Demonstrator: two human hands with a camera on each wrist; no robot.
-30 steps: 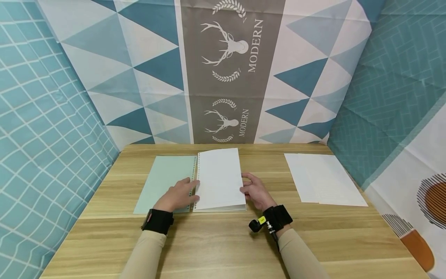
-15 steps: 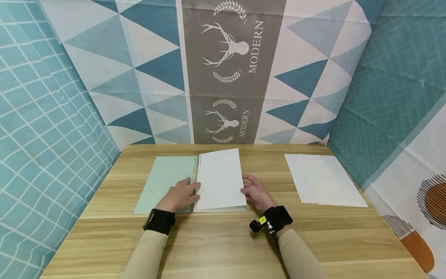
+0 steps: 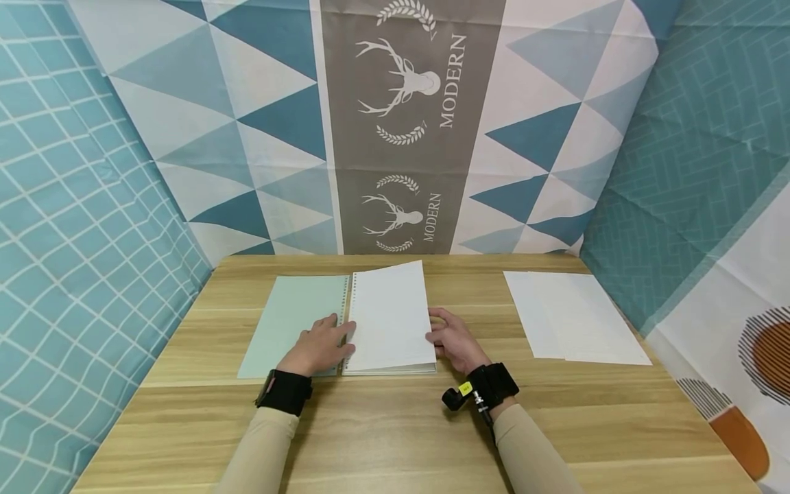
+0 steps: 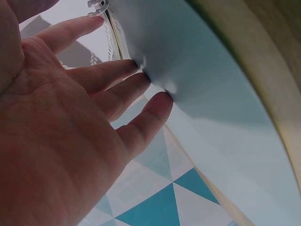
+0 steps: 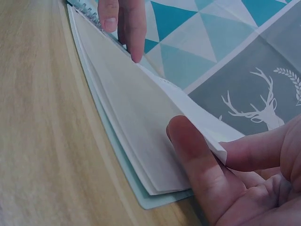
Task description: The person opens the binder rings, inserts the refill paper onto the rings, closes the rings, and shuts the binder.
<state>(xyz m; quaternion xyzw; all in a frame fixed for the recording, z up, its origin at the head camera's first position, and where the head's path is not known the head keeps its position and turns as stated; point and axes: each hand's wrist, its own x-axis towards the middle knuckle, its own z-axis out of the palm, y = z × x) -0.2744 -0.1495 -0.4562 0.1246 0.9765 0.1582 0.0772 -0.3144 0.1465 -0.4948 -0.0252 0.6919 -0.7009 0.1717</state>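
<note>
A ring-bound notebook lies open, its mint-green cover (image 3: 293,302) folded out to the left and its white pages (image 3: 390,319) on the right. My left hand (image 3: 316,348) rests across the inner edge of the cover, thumb and index finger reaching the ring binding (image 5: 89,13). In the left wrist view its loosely extended fingertips (image 4: 162,99) touch the cover. My right hand (image 3: 455,341) pinches the outer edge of the upper paper between thumb (image 5: 188,136) and fingers, holding it raised above the pages beneath. The lower back cover (image 5: 155,202) shows under the stack.
Two overlapping loose white sheets (image 3: 570,319) lie at the right of the wooden table (image 3: 395,425). Patterned cloth walls (image 3: 259,137) stand behind the table and along both sides. A small black camera (image 3: 455,399) sticks out from the right wrist strap.
Both hands stay almost in place. The far right corner of the raised paper sits very slightly higher than before.
</note>
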